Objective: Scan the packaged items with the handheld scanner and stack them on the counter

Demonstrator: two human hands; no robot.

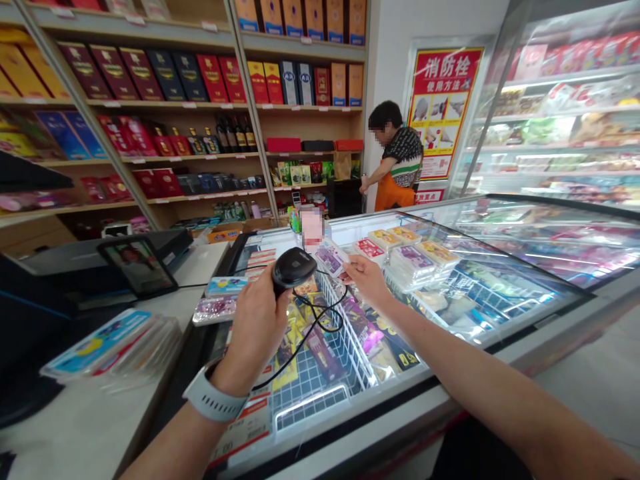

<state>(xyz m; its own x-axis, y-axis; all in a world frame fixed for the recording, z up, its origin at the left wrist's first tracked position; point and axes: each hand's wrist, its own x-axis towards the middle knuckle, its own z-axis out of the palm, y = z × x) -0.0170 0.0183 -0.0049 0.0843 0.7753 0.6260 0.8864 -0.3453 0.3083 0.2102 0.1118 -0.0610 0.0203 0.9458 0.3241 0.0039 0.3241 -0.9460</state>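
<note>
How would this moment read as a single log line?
left hand: grip on barcode scanner | right hand: holds purple packet | scanner faces packet | above freezer lid

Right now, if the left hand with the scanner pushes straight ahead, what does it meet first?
Probably the small purple packet held by the right hand, just past the scanner in the left hand; depth is unclear.

A person in an orange apron (395, 190) stands beside shelves of boxes (210, 77).
</note>
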